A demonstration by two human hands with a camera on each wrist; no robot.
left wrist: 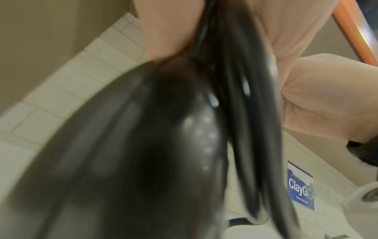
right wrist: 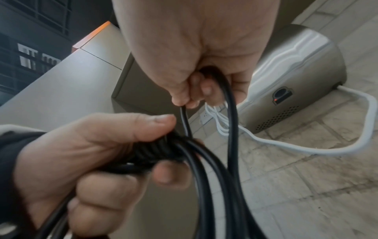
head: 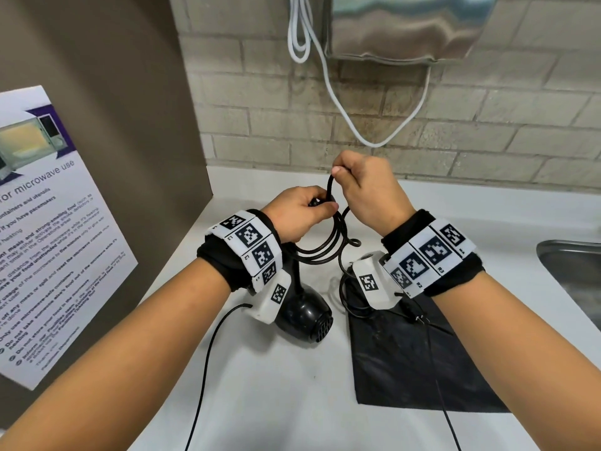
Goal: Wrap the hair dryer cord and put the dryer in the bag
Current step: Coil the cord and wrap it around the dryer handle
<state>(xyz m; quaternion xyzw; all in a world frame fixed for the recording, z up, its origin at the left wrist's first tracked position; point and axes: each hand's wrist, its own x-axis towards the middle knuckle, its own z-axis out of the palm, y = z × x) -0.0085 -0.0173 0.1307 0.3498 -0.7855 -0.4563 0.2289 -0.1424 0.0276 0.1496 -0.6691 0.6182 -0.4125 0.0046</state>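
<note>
Black cord mid-coiling: left hand clenches gathered loops, right hand pinches next loop. Next: lay loop into left grip; dryer, bag wait.

Quick tally of the scene: two hands are up, a left hand and a right hand. One black hair dryer is hanging low. One black cord is gathered into loops, three or so, though the exact loop count is hard to call. One black bag lies flat on the desk. On the wall there is one steel hand dryer and one white cable. One microwave poster shows at the left, and one sink edge at the right.
</note>
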